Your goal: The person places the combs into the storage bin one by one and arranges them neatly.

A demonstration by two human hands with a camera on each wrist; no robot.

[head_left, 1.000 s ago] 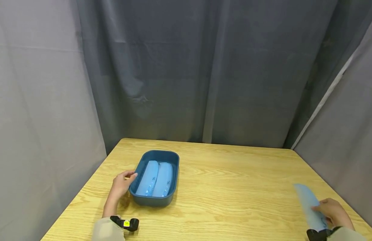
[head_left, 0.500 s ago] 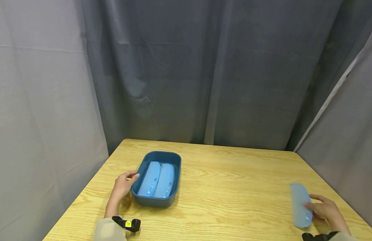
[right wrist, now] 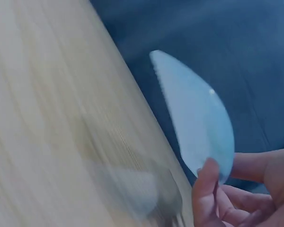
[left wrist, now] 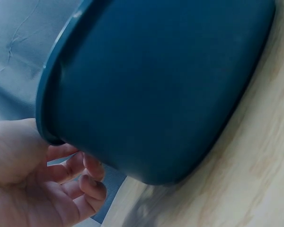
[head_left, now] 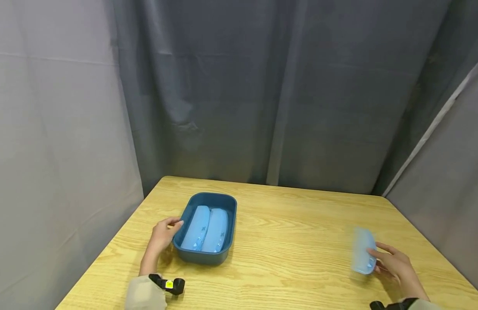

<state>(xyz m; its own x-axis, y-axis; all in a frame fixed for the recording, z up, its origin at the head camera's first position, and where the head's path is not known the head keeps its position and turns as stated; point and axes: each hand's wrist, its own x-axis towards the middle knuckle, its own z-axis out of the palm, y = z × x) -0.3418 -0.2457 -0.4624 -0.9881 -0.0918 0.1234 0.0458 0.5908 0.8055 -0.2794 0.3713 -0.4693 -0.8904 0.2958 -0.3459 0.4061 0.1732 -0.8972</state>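
A dark blue plastic box (head_left: 232, 232) with rounded corners stands on the left of the table. In it two light blue combs (head_left: 215, 230) lie side by side. My left hand (head_left: 163, 234) grips the box's near left rim; in the left wrist view its fingers (left wrist: 93, 187) curl under the lip, beside the outer wall. At the right, my right hand (head_left: 395, 262) pinches one end of another light blue comb (head_left: 364, 254). That comb is half-moon shaped, its toothed edge (right wrist: 168, 104) facing left, and it is held up off the table over its shadow.
The wooden table (head_left: 293, 241) stretches between the two hands. Grey curtains (head_left: 223, 94) hang behind the table and along both sides. Each wrist wears a black camera strap (head_left: 167, 284).
My right hand has carried the comb leftward and slightly farther from me, turning it more upright. My left hand keeps its hold on the box; the head view has shifted slightly.
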